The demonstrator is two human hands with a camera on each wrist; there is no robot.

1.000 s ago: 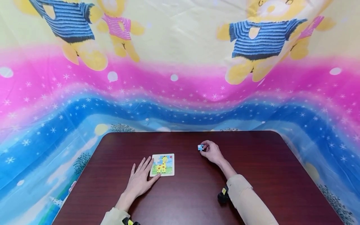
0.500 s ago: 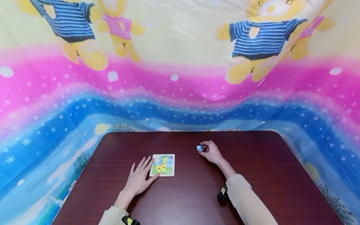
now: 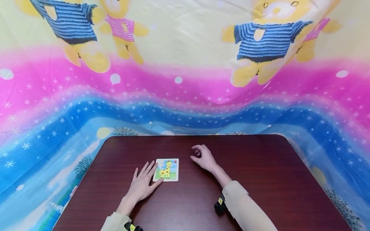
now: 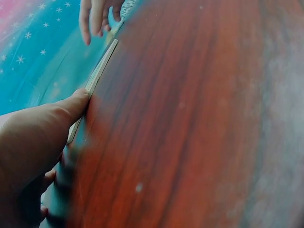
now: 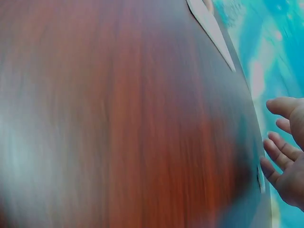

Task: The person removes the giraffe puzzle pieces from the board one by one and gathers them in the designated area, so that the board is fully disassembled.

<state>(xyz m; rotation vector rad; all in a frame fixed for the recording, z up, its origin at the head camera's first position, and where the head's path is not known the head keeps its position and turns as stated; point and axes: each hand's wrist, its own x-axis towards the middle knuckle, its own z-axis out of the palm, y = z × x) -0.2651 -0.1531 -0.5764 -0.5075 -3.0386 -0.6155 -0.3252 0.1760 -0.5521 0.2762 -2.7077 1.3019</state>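
Note:
A small square giraffe puzzle board (image 3: pixel 173 171) with a pale border lies flat on the table. My left hand (image 3: pixel 141 186) rests at its left side, fingers spread, fingertips and thumb at the board's edge. In the left wrist view the thumb (image 4: pixel 76 102) lies against the board's pale side (image 4: pixel 102 64). My right hand (image 3: pixel 204 158) is over the table to the right of the board, fingers loosely bent, nothing seen between them. In the right wrist view a thin pale edge (image 5: pixel 261 179) shows beside its fingertips; the blue-and-white puzzle piece is hidden in the head view.
The dark red-brown table (image 3: pixel 185 205) has rounded far corners. A printed cloth (image 3: pixel 185 93) with bears and snowflakes hangs behind it and along both sides. A black wrist device (image 3: pixel 219 205) sits at the right cuff.
My right hand has let go of the small puzzle piece and moved left toward the board, its fingers now apart. My left hand and the board have stayed in place.

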